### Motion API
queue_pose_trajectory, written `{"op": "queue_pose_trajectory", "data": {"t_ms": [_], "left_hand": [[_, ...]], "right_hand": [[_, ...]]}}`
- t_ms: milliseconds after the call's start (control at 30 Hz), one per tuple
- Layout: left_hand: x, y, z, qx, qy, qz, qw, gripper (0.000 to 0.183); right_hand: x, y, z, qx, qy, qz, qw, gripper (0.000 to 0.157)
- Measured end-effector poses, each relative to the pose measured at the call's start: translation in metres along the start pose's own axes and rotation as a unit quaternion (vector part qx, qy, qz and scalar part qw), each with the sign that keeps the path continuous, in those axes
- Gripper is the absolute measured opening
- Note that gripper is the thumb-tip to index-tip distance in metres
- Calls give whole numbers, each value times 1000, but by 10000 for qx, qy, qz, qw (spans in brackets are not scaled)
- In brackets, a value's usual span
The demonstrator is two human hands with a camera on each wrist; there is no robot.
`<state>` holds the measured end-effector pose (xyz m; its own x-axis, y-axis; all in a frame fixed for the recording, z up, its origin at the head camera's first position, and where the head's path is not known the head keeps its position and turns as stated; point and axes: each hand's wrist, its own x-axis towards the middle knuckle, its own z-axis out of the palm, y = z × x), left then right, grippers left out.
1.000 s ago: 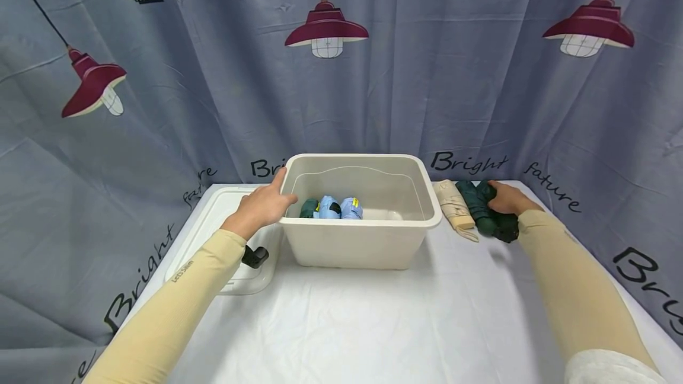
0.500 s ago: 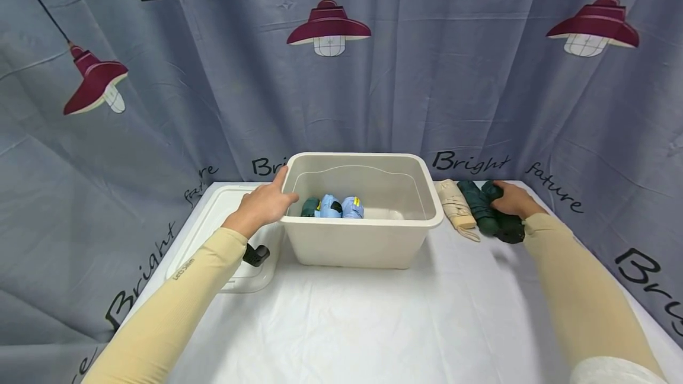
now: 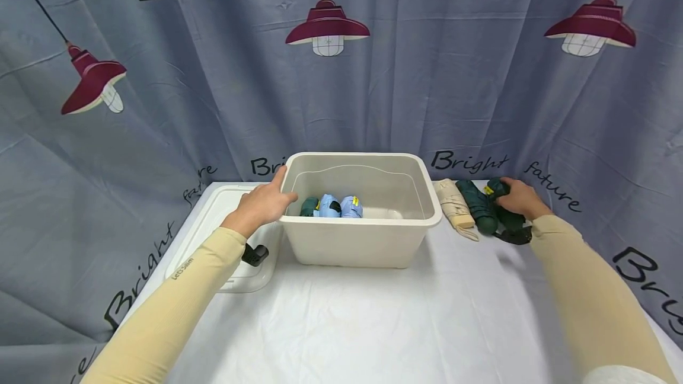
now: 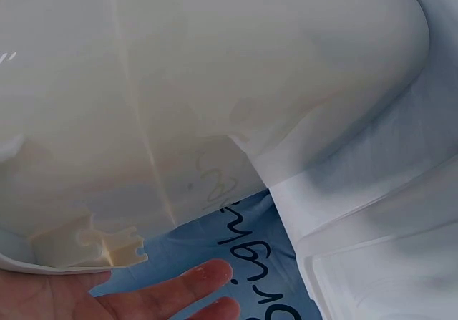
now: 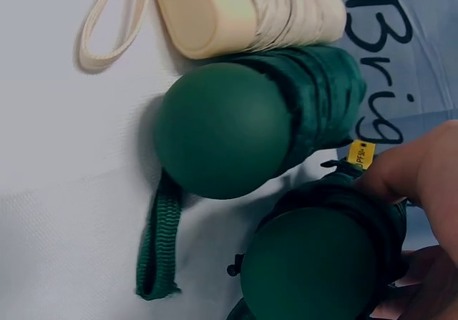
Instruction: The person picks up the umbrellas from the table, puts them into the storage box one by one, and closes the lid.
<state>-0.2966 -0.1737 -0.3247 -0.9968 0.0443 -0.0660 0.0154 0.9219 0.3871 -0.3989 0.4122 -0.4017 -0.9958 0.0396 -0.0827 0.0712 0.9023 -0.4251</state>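
My right hand (image 3: pixel 520 199) grips a dark green folded umbrella (image 5: pixel 308 263) at the back right of the table, thumb on one side and fingers round the other. A small yellow tag (image 5: pixel 361 153) shows by the thumb. Beside it lies another dark green folded umbrella (image 5: pixel 222 130) with a wrist loop, then a beige one (image 3: pixel 453 203). My left hand (image 3: pixel 261 206) rests at the left rim of a cream plastic bin (image 3: pixel 352 245), thumb reaching over the edge; its visible fingers extend straight in the left wrist view. Inside the bin sit a green rolled bundle (image 3: pixel 309 207) and two light blue ones (image 3: pixel 329 206).
A white lid (image 3: pixel 251 280) lies flat on the table left of the bin, partly under my left arm. The white table (image 3: pixel 363 325) backs onto a grey-blue curtain (image 3: pixel 229 76) printed with lamps and lettering.
My right hand has shifted slightly right with the green umbrella, away from the neighbouring green one, and the yellow tag has come into sight. The left hand stays at the bin.
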Motion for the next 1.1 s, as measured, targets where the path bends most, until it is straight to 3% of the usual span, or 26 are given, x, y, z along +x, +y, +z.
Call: {"op": "queue_pose_trajectory", "data": {"t_ms": [500, 1100], "left_hand": [[1, -1, 1, 45, 27, 77, 10000, 83], [2, -1, 0, 31, 12, 52, 10000, 83]], "right_hand": [[-14, -23, -17, 364, 298, -71, 9989, 78], [-37, -71, -29, 909, 355, -35, 9952, 77]]}}
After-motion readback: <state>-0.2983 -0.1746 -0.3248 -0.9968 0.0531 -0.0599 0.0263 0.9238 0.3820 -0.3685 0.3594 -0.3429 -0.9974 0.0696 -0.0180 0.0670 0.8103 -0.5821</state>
